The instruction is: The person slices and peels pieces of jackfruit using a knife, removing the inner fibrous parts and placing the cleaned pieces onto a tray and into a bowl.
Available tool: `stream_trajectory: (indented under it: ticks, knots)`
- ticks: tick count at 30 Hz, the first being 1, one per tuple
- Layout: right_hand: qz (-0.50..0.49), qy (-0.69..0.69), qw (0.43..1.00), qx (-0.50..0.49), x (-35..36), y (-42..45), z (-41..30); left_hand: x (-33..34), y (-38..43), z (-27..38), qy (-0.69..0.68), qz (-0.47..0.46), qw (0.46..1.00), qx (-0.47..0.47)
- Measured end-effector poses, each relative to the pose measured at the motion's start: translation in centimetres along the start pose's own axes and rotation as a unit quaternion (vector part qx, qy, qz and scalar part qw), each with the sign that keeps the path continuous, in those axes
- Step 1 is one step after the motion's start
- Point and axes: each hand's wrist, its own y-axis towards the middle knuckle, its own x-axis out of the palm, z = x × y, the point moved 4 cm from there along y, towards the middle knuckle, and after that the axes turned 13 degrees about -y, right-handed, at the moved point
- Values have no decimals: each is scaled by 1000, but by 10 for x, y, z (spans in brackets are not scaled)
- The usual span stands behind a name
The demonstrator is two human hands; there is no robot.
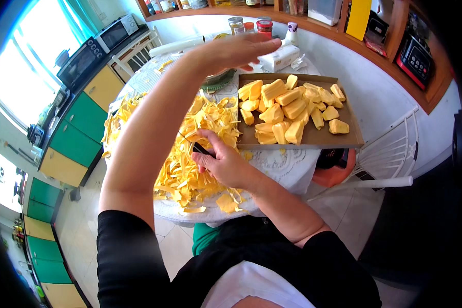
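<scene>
My right hand (225,161) holds a small knife by its black handle (204,149). The thin blade points up and left and partly hides behind my left forearm. Beneath that hand spreads a heap of yellow jackfruit strips (219,119), with loose scraps near the table's front edge. My left hand (242,50) is raised across the far side of the table, fingers stretched to the right, and no object shows in it. Right of the heap, a shallow cardboard box (319,140) contains many yellow jackfruit pods (292,106), piled mostly toward its left and middle.
A lace-covered round table (281,165) bears everything. Behind my left hand stand jars (264,27), a tissue pack (280,57) and a plastic-film roll (177,45). A green-rimmed dish (219,82) is half hidden by my arm. White metal chair (392,146) at right; wooden shelf (412,82) above.
</scene>
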Motion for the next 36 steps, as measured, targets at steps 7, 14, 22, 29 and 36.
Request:
stream_trajectory:
  ticks: [7, 14, 22, 29, 36]
  knots:
    - [-12, 126, 992, 10, -3, 3, 2, -45, -139, 54, 53, 148, 969, 188]
    - [36, 139, 988, 51, -12, -2, 4, -75, -220, -28, 233, 312, 918, -67]
    - [52, 175, 983, -1, -17, -1, 3, -51, -239, -95, 229, 263, 928, -130]
    - [58, 218, 974, -16, -21, -2, 0, -53, -216, -100, 271, 283, 919, -44]
    - [54, 212, 976, -20, -20, -2, 1, -49, -174, -105, 253, 202, 946, -34]
